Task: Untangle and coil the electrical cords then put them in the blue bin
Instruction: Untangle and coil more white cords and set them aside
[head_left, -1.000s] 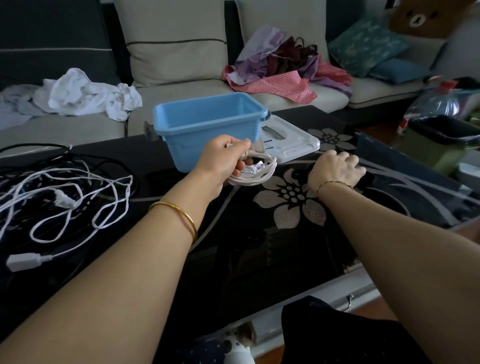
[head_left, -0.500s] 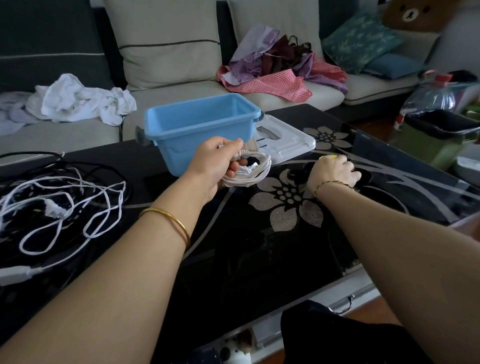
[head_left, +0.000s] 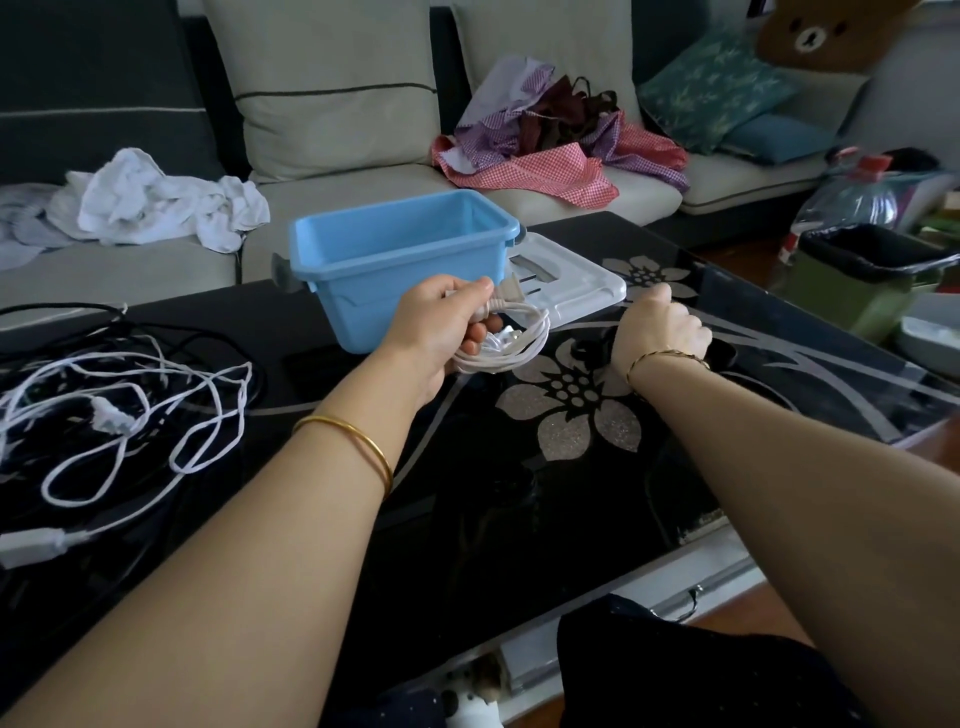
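White cord (head_left: 511, 345), thin and glossy, is wound into a small flat oval of several loops, held in the air just in front of the blue bin (head_left: 363, 296) above the black glass table (head_left: 519, 519). The oval's long axis runs left to right. Its two-pin plug (head_left: 506, 300) lies on top, with the prongs pointing right toward the white lid (head_left: 582, 293). The left hand (head_left: 447, 327) grips the coil, thumb pressing the plug's neck and fingers curled underneath. The right hand (head_left: 660, 327) rests on the table as a closed fist; I cannot tell what it holds. Tangled cords (head_left: 156, 415) lie well to the left.
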